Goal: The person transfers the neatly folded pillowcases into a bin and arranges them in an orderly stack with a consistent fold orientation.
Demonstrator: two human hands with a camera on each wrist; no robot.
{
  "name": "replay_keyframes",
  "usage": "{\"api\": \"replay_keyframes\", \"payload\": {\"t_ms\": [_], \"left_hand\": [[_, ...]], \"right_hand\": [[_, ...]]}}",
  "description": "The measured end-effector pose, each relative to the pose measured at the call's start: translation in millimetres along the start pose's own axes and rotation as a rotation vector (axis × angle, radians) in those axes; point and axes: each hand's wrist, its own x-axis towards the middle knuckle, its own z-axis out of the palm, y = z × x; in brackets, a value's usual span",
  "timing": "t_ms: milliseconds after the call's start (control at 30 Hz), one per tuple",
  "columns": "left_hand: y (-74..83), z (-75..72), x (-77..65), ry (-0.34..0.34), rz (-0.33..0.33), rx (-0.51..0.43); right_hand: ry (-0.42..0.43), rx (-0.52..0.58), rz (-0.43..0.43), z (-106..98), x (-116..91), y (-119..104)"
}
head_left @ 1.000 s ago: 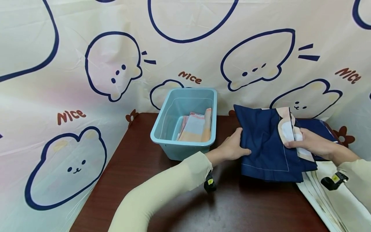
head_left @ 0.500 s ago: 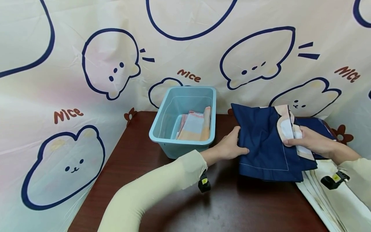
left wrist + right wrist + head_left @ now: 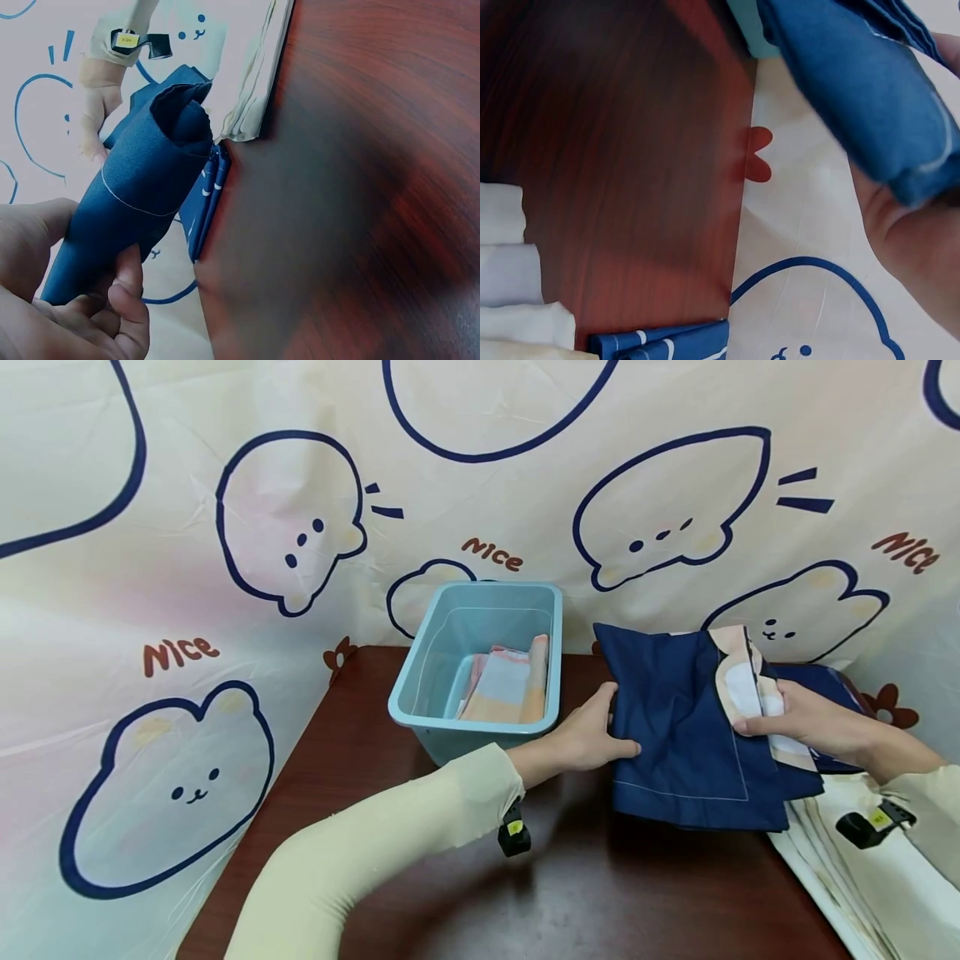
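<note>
A folded navy cloth [image 3: 675, 727] hangs over the right part of the table, its right edge turned to show a cream and white patterned side. My left hand [image 3: 585, 735] grips its left edge, thumb in front. At the right edge my right hand [image 3: 817, 722] pinches the layers, thumb on the patterned side. The left wrist view shows the navy cloth [image 3: 135, 180] end-on, folded into a loose roll, with my left hand's fingers curled round it. In the right wrist view the cloth [image 3: 862, 90] covers most of the right hand's fingers.
A light blue bin [image 3: 480, 739] stands at the back middle, with folded pastel cloths [image 3: 498, 685] inside. Stacked white cloths [image 3: 862, 852] lie at the right edge of the dark wooden table [image 3: 360, 793]. Behind them is another folded navy cloth [image 3: 675, 341]. A printed sheet hangs behind.
My left hand has shifted slightly left, drawing the navy cloth's left edge along. The right hand stays nearly in place with its hold on the cloth.
</note>
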Motion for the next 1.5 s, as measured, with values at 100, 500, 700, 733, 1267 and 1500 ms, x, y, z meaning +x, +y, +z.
{"api": "replay_keyframes", "payload": {"t_ms": [100,500,700,733,1267,1500], "left_hand": [[2.6,-3.4,-2.1,-0.005,0.007,0.002],[12.4,-21.6,-10.2,-0.023,0.053,-0.075],[14.6,-29.8,-14.5,-0.032,0.045,-0.12],[14.7,-31.2,-14.9,-0.037,0.044,-0.126],[15.0,-57.3,-26.0,-0.092,0.016,-0.138],[15.3,-70.1,-33.4,-0.063,-0.003,-0.114]], "right_hand": [[0.008,-0.001,-0.007,0,0,-2],[0.042,-0.029,0.007,0,3,-17],[0.04,-0.005,0.014,2,4,-21],[0.04,-0.002,0.016,2,4,-22],[0.029,0.065,0.003,5,4,-41],[0.022,0.101,-0.013,7,7,-51]]}}
